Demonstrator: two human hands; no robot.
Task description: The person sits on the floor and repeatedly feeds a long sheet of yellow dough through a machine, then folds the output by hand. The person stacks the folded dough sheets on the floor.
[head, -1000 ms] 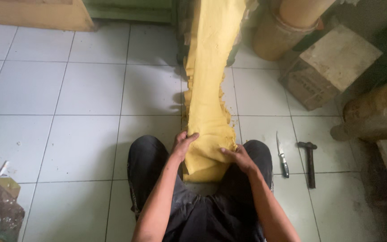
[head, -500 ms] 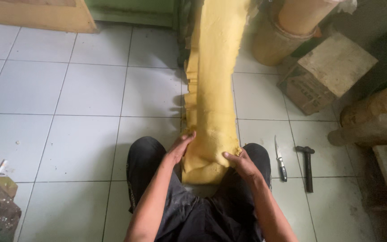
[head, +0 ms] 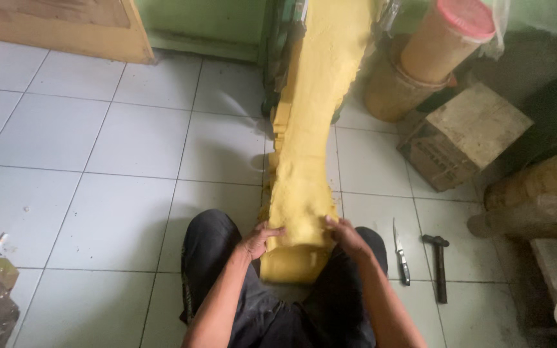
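Yellow, crumbly-looking dough sheet (head: 314,122) runs in a long band from a green machine (head: 285,58) at the far wall down to the person's lap, where its near end folds over into a thicker pile between the knees. The left hand (head: 260,240) grips the sheet's left edge, fingers curled onto the top surface. The right hand (head: 348,235) holds the opposite edge in the same way, directly across from the left, so the band's end sits pinched between them. Both forearms reach forward from dark trousers (head: 214,258) over pale floor tiles (head: 130,142).

Just to the right of the right hand, on the tiles, lies a small knife (head: 401,254), blade pointing away, and beside that, a little farther right, a hammer (head: 438,265) with a dark handle. Farther up and to the right of that hand stands a cardboard box (head: 465,135), and beyond it a tall tan container with a pink lid (head: 449,42), next to the upper stretch of the sheet. Well to the left of the left hand, at the picture's edge, sits some clutter too small to make out.
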